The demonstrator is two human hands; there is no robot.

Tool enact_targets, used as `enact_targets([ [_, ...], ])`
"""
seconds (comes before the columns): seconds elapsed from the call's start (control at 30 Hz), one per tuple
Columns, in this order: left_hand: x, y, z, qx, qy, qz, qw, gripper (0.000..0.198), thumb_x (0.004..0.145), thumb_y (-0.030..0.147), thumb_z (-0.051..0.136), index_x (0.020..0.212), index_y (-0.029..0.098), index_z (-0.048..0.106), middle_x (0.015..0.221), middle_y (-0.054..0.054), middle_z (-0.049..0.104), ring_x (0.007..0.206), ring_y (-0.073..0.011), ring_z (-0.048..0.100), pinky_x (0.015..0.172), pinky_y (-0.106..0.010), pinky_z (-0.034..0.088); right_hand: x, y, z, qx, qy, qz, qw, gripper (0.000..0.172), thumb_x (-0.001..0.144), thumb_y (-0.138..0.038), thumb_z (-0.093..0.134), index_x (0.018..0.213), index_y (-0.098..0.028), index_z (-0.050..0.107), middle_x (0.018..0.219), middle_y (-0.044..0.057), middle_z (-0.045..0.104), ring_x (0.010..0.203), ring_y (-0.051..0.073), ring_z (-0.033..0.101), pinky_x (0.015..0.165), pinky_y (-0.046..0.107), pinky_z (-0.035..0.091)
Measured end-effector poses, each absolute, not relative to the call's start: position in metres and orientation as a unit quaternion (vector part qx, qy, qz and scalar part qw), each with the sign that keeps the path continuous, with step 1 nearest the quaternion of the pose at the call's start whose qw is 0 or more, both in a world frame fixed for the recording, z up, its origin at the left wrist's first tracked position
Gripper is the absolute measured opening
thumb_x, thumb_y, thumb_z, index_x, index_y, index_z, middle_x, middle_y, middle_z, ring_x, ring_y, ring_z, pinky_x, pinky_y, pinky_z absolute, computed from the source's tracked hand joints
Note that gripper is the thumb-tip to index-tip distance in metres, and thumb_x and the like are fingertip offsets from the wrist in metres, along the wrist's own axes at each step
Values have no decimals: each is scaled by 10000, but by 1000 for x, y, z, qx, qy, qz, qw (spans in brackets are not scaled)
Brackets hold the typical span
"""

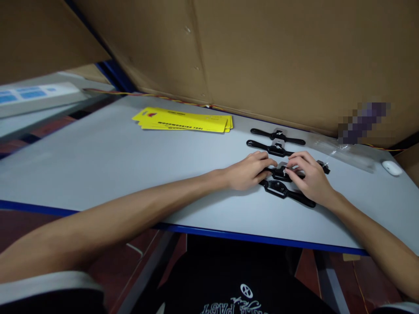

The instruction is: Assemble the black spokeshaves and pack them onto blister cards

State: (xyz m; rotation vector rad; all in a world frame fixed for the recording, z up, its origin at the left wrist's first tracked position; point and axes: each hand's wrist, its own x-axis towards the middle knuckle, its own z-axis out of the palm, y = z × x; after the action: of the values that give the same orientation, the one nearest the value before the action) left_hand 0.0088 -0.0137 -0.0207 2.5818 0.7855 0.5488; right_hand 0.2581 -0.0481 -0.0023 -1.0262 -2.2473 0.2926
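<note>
Several black spokeshaves lie in a rough column on the right of the table. My left hand (248, 171) is closed with thumb and fingers on the left handle of one spokeshave (279, 174). At that tool's middle, beside a grey blade plate, my right hand (310, 176) pinches at a small silvery part, too small to name. Nearer me lies another spokeshave frame (276, 189), no blade showing on it. Farther back rest two spokeshaves with blade plates, an upper one (278, 135) and a lower one (276, 149), whose right end my right hand hides.
Yellow printed cards (186, 121) are stacked at the back centre. Clear plastic bags (347, 155) and a white computer mouse (392, 168) lie at right. Small dark parts (324, 166) sit behind my right hand. A cardboard wall (262, 56) borders the table's back edge.
</note>
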Motion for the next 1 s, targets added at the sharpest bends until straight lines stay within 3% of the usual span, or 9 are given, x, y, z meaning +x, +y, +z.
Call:
enact_targets([
  [0.1, 9, -14, -21, 920, 280, 193, 195, 367, 1026, 248, 405, 1309, 143, 616, 1072, -119, 575, 1041, -270, 559, 972, -454, 480, 258, -47, -2, -394, -854, 103, 324, 88, 994, -248, 601, 916, -234, 638, 1063, 83, 627, 937, 231, 654, 845, 429, 591],
  [0.3, 9, -14, -20, 921, 277, 192, 194, 363, 1030, 249, 402, 1299, 139, 621, 1064, -120, 573, 1046, -272, 553, 991, -454, 467, 264, -47, -5, -371, -881, 113, 273, 150, 1014, -288, 589, 1083, -246, 714, 1262, 108, 590, 979, 229, 671, 923, 466, 582],
  [0.43, 9, -15, -19, 922, 278, 188, 192, 365, 1036, 258, 389, 1287, 128, 619, 1054, -122, 570, 1046, -273, 545, 986, -448, 464, 264, -49, -3, -351, -895, 112, 253, 136, 997, -294, 602, 1009, -226, 719, 1291, 123, 569, 1038, 248, 659, 959, 493, 573],
  [0.7, 9, -15, -19, 923, 281, 186, 189, 374, 1026, 241, 386, 1297, 119, 614, 1062, -129, 573, 1033, -274, 545, 965, -449, 466, 261, -50, 0, -363, -888, 115, 260, 200, 973, -274, 602, 784, -210, 600, 1262, 130, 569, 975, 241, 660, 901, 488, 582],
  [1.0, 9, -15, -20, 921, 281, 191, 191, 366, 1027, 243, 389, 1296, 136, 612, 1078, -125, 578, 1048, -273, 550, 977, -453, 466, 260, -51, 0, -378, -876, 82, 289, 81, 959, -220, 597, 903, -223, 655, 1255, 120, 601, 896, 221, 673, 897, 486, 586],
])
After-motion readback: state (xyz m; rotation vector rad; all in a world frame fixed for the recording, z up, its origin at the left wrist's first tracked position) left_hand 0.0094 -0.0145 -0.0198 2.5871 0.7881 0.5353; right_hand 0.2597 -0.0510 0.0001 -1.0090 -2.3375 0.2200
